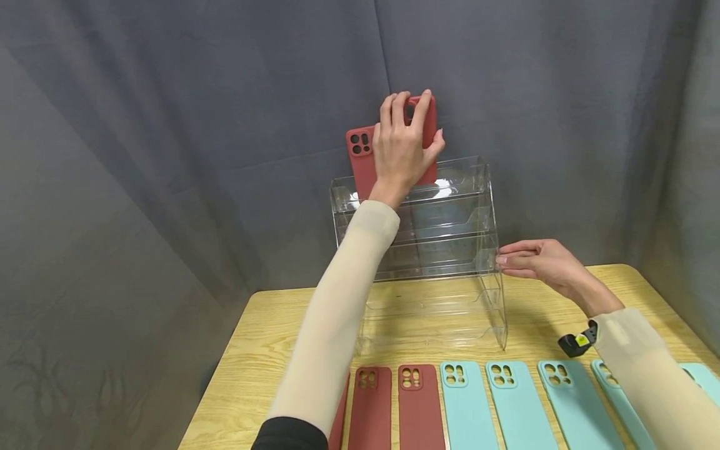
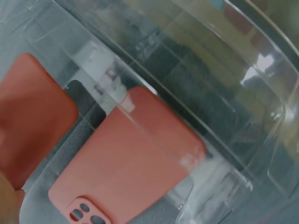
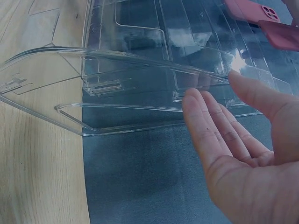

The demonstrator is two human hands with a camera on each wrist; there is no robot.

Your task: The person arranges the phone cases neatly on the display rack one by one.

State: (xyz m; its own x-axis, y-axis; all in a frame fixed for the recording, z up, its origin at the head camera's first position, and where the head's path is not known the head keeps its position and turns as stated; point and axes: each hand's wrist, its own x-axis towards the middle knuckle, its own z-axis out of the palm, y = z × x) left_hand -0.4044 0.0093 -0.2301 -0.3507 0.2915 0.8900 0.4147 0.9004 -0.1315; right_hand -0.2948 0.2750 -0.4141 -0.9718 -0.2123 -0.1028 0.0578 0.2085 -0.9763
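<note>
My left hand (image 1: 400,147) grips a red phone case (image 1: 430,125) by its sides, over the top tier of a clear acrylic display rack (image 1: 450,240). Just left of it, another red phone case (image 1: 365,165) leans upright in that tier. The left wrist view shows the held case (image 2: 37,112) apart from the standing one (image 2: 131,158). My right hand (image 1: 554,269) is at the rack's right side panel with fingers extended. In the right wrist view the fingers (image 3: 224,126) lie at the panel's edge; firm contact is hard to tell.
Along the table's front lie red phone cases (image 1: 420,406) and several light-blue phone cases (image 1: 469,406) in a row. A grey curtain (image 1: 253,94) hangs behind the wooden table (image 1: 270,331). A black wrist strap device (image 1: 576,342) sits at my right wrist.
</note>
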